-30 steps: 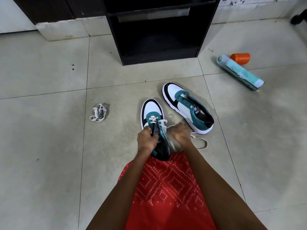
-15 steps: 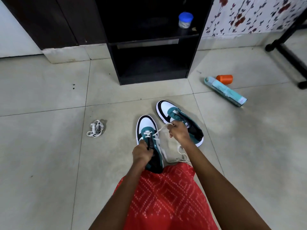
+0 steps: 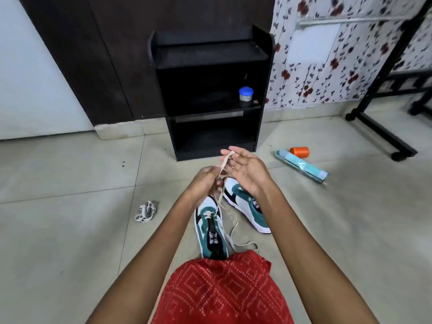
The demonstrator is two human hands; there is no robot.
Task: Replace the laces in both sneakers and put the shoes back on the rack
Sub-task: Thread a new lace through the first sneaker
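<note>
Two white, teal and black sneakers lie on the tiled floor. The near sneaker (image 3: 210,230) points away from me and has a white lace (image 3: 224,163) threaded through its lowest eyelets. That lace runs up to my hands, which are raised above the shoes. My left hand (image 3: 205,181) pinches the lace in curled fingers. My right hand (image 3: 245,167) is spread, palm facing me, with the lace looped over its fingertips. The lace's other end trails on the floor beside the near shoe. The second sneaker (image 3: 247,206) lies to the right, without a lace. Behind stands the black rack (image 3: 210,94).
A bundled spare lace (image 3: 145,211) lies on the floor to the left. A teal tube (image 3: 301,166) and an orange cap (image 3: 299,152) lie to the right. A blue-lidded jar (image 3: 246,93) sits on the rack's middle shelf. A black stand's base (image 3: 383,134) is far right.
Both hands rose from the near sneaker, pulling the lace up. The left hand left the shoe and took the lace; the right hand opened. My view tilted up to take in the rack.
</note>
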